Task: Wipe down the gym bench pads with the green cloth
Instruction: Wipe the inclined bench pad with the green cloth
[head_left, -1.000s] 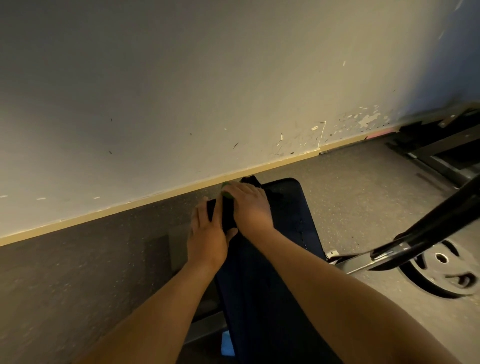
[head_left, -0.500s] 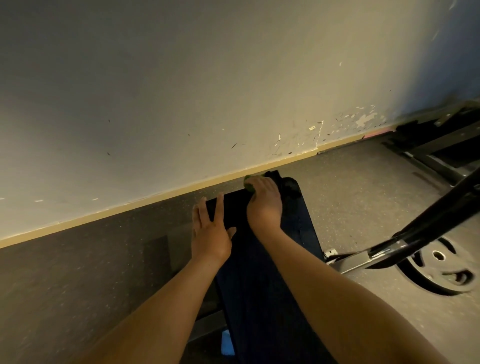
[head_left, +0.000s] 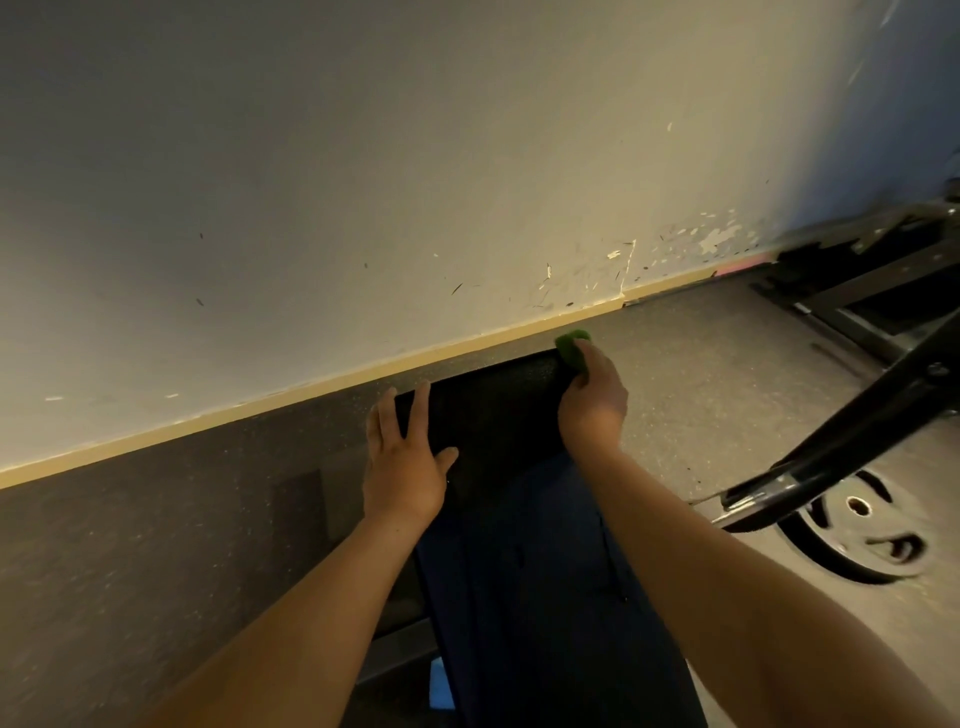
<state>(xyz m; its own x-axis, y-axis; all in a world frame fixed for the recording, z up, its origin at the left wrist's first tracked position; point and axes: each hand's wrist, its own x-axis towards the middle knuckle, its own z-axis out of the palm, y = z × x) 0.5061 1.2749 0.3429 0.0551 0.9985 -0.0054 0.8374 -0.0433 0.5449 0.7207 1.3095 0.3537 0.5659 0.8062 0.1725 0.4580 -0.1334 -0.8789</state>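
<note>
A dark blue-black bench pad (head_left: 498, 415) runs from the bottom of the view up toward the wall. My right hand (head_left: 592, 400) grips the bunched green cloth (head_left: 571, 349) at the pad's far right corner, fingers curled round it. My left hand (head_left: 402, 462) rests flat on the pad's far left edge with its fingers straight and spread. Both forearms stretch up from the lower edge and cover much of the pad's sides.
A scuffed pale wall with a tan baseboard (head_left: 311, 382) stands just beyond the pad's end. A black metal bar (head_left: 857, 436) slants in from the right above a weight plate (head_left: 857, 535) on the grey floor. More black frame parts (head_left: 857, 296) lie far right.
My right hand has slid the green cloth rightward along the pad's far end to its right corner. My left hand has stayed at the left edge, fingers now spread flat.
</note>
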